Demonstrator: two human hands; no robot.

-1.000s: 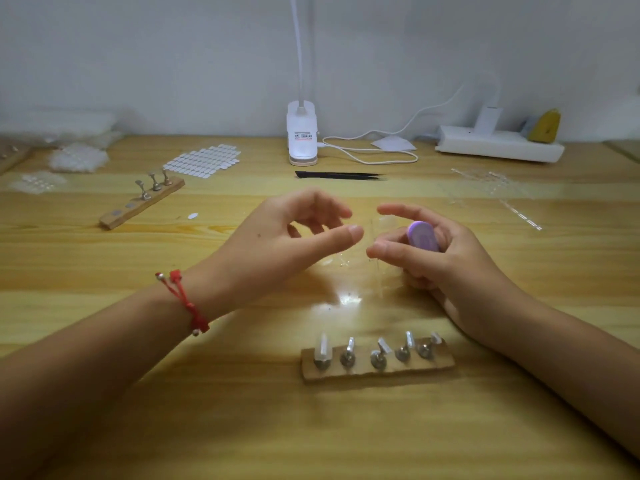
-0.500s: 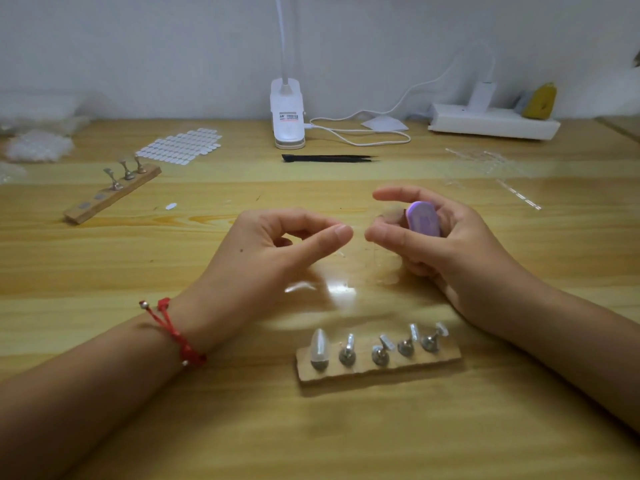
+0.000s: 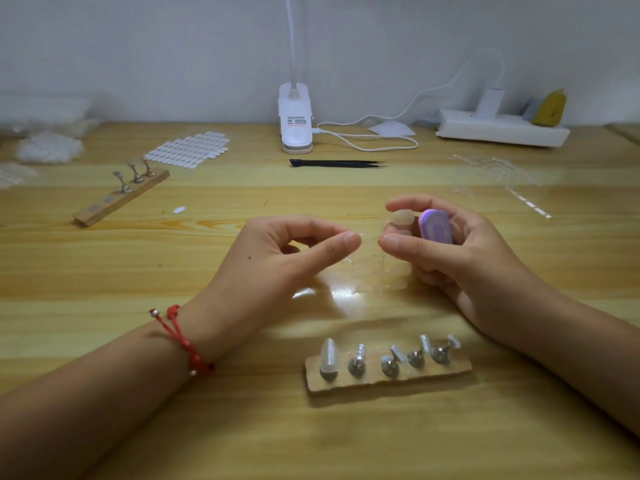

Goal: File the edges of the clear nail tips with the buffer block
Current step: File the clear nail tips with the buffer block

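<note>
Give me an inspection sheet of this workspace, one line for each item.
Surface: wooden table, pale, reflective at centre.
Job's things: purple buffer block and clear nail tips in right hand; mounted tip on near stand.
Clutter: second stand, sticker sheet, black tweezers.
Grippers: right hand grips block; left hand curled, contents unclear.
Cables: white cable looped beside lamp base.
Surroundings: white wall, power strip.

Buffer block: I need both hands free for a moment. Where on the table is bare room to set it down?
Bare wood lies between the tweezers and the left hand, right of the right hand holding the buffer block, and in front of the near stand. Crowded: the back edge around the lamp and the clear strips.
</note>
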